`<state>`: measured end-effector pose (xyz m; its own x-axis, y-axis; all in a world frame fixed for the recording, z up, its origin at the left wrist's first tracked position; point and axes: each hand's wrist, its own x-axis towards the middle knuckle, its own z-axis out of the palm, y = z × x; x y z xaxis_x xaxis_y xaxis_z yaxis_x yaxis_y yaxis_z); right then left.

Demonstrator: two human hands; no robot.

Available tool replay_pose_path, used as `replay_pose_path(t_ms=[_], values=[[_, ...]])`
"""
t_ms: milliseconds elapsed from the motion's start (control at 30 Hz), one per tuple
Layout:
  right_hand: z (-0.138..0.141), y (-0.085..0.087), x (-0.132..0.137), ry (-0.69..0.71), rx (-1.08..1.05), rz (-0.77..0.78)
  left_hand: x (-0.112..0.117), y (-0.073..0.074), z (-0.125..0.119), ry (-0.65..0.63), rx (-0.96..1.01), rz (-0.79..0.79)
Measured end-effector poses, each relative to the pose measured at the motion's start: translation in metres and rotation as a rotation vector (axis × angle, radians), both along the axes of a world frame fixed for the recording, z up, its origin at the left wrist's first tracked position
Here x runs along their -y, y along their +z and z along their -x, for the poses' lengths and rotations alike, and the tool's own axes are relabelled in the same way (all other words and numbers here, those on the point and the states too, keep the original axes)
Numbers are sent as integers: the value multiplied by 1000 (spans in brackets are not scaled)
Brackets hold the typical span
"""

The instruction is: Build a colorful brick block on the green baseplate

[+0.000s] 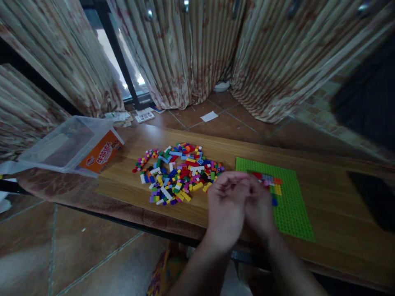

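My left hand (226, 205) and my right hand (261, 203) are together above the near left part of a green baseplate (293, 209). Their fingers curl inward and meet; whatever they may hold is hidden behind the knuckles. Red, grey, orange, yellow, green and blue toy bricks (277, 190) sit in joined rows on the baseplate, just past my right hand, which partly covers them. Left of my hands spreads a loose pile of many-coloured toy bricks (185, 170).
A clear plastic bin (66, 154) with an orange label stands at the table's left end. A dark flat object (370, 199) lies at the right. The wooden tabletop (123, 181) has a near edge close to me. Papers (209, 116) and curtains (173, 53) are beyond.
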<state>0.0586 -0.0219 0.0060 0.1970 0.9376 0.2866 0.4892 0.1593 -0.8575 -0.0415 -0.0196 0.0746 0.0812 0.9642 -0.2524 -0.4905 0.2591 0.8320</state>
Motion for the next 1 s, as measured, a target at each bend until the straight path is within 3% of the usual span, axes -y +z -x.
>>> replay_pose_path(t_ms=[100, 267, 367, 567, 700, 900, 1000], values=[[-11, 10, 0, -87, -71, 33, -9, -12, 3, 111, -124, 45], [-15, 15, 5, 4, -134, 33, -7, -18, 1, -77, -204, -61], [-16, 18, 10, 68, -138, 40, -6, -18, -1, -89, -264, -108], [-23, 28, 16, 166, -303, 71, -10, -16, 1, -161, -154, 9], [-34, 30, 16, 72, -357, 40, -10, -16, -1, -133, -82, 78], [-72, 26, 10, -149, -557, -31, -10, -17, -4, -115, -192, 76], [-92, 21, 8, -262, -529, -31, -10, -16, -4, -115, -202, 76]])
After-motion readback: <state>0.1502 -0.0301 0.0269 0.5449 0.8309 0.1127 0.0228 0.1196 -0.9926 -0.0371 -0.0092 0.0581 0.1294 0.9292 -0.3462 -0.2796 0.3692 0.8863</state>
